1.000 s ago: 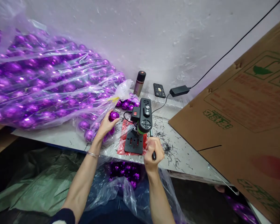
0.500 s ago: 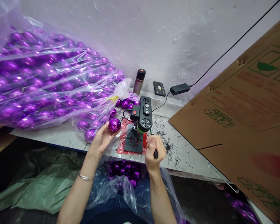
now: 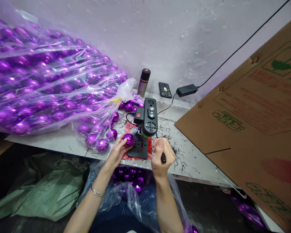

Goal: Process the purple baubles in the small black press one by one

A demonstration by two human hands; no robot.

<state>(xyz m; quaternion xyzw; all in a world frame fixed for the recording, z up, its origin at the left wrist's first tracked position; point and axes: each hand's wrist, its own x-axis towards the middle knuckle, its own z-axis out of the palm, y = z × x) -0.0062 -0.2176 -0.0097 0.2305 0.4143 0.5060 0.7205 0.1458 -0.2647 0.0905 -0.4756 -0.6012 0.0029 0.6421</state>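
Note:
Between the fingers of my left hand (image 3: pixel 118 152) is a shiny purple mirrored ball (image 3: pixel 129 139), held at the left edge of a small black bench machine (image 3: pixel 150 116). The machine has a vented upper body, a red switch and a slotted base plate (image 3: pixel 137 149) over a red sheet. My right hand (image 3: pixel 162 155) is wrapped in a fist around the machine's lever handle (image 3: pixel 163 158), whose black end sticks out below the fingers. More purple balls (image 3: pixel 102 144) lie loose just left of my left hand.
A large clear bag (image 3: pixel 46 84) of purple balls fills the left side. Behind the machine stand a bottle (image 3: pixel 144 83), a phone (image 3: pixel 165 90) and a power adapter (image 3: pixel 187 90). A cardboard box (image 3: pixel 252 129) leans in from the right. Black shavings litter the table; an open bag of balls (image 3: pixel 129 178) hangs below its edge.
My left hand has carried the purple ball right and slightly nearer, up to the machine's base. My right hand stays on the lever. More loose balls now show beside the bag's mouth.

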